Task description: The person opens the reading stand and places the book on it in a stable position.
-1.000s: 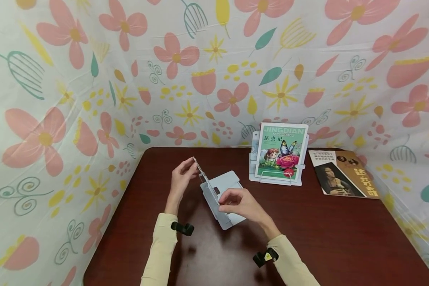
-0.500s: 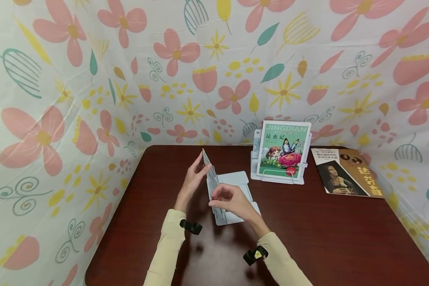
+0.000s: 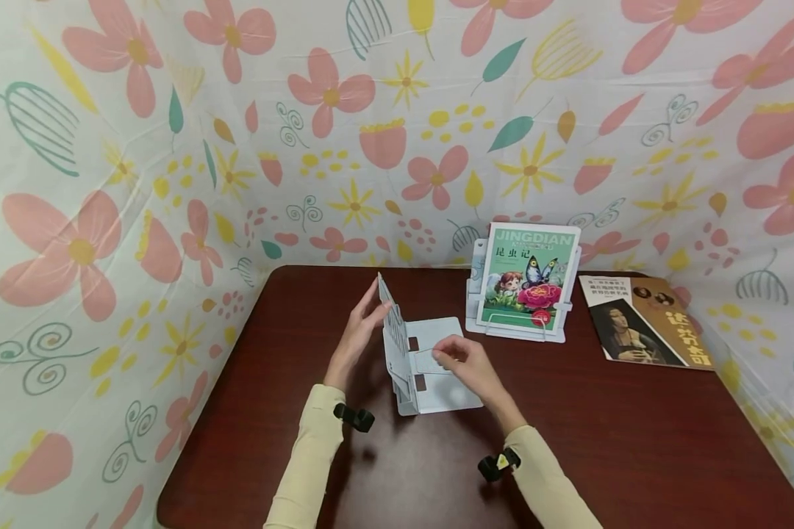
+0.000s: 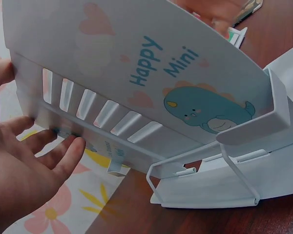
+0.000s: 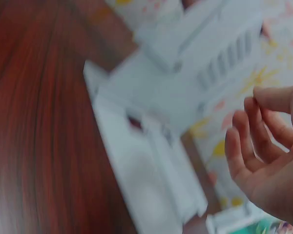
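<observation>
A white book stand (image 3: 453, 393) with dinosaur print and the words "Happy Mini" is on the dark red table, its slotted back panel (image 4: 102, 68) raised at an angle to the base. In the head view my left hand (image 3: 357, 334) holds that panel by its upper left edge, thumb on one side and fingers on the other. A wire page holder (image 4: 239, 170) sits at the joint with the base. My right hand (image 3: 470, 367) is over the base, fingers loosely curled. Nothing shows between its fingers in the right wrist view, which is blurred.
Behind to the right stands another white book stand (image 3: 475, 319) bearing a green book (image 3: 509, 264) with a butterfly cover. A brown book (image 3: 675, 323) with a portrait lies at the far right. Flower-patterned cloth (image 3: 331, 162) walls the table's back and sides.
My left hand has brought the back panel up and rightward to a steeper angle. My right hand has come off the panel and shifted right over the base, whose rectangular cutouts now show.
</observation>
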### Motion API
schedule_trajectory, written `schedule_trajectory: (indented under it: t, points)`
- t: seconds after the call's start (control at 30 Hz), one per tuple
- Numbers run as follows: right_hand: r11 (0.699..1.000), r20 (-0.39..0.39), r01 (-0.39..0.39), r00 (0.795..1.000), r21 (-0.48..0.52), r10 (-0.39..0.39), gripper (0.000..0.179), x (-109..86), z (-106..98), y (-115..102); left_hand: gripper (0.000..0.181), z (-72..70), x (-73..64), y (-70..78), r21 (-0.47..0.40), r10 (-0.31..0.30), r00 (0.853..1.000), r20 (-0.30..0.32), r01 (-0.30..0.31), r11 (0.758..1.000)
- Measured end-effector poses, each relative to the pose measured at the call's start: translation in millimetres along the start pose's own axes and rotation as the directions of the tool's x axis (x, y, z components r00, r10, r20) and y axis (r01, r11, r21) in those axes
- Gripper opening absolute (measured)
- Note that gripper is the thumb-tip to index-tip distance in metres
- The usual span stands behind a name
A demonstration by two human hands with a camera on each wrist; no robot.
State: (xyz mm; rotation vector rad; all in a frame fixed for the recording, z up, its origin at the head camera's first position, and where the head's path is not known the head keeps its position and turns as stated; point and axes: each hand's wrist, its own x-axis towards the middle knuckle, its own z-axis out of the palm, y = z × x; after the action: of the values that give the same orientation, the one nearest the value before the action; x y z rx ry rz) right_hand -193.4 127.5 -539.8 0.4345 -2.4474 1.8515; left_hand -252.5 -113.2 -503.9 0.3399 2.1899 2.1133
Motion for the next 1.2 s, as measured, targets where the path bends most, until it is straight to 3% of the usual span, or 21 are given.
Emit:
schedule_trajectory:
  t: [0.13,0.27,0.4,0.53,0.77,0.97,1.2]
  points:
    - [0.99,-0.044,-0.052,0.998,-0.129,0.047,0.008,0.7,-16.7,28.2,0.067,1.5,0.0,-1.5,-0.01,-0.006,1.0,-0.008,0.006,1.0]
    - [0.963,-0.007,-0.065,0.998,-0.261,0.066,0.005,-4.3,-22.4,46.5,0.066,3.8,-1.7,-2.8,-0.038,-0.016,0.999,-0.032,0.015,0.999]
    - [0.932,0.033,-0.009,0.999,-0.363,0.023,0.003,-9.4,-20.6,60.1,0.064,6.5,-1.9,-2.9,-0.053,-0.018,0.999,-0.05,0.015,0.998]
    - [0.893,0.023,0.045,0.999,-0.447,-0.039,0.01,-10.8,-18.6,67.9,0.061,7.6,-1.7,-3.3,-0.056,-0.021,0.998,-0.059,0.018,0.998]
    - [0.885,-0.019,0.028,0.999,-0.465,-0.041,0.009,-10.2,-21.1,72.0,0.061,8.6,-2.7,-4.6,-0.057,-0.025,0.998,-0.058,0.022,0.998]
    - [0.877,0.026,0.048,0.999,-0.479,-0.041,0.011,-10.8,-22.8,73.1,0.061,14.8,-3.0,-2.4,-0.073,-0.034,0.998,-0.053,0.03,0.997]
    - [0.918,0.027,0.05,0.999,-0.392,-0.043,0.006,-14.3,-24.3,75.1,0.06,23.4,1.6,2.7,-0.051,-0.001,0.999,-0.045,-0.001,0.999]
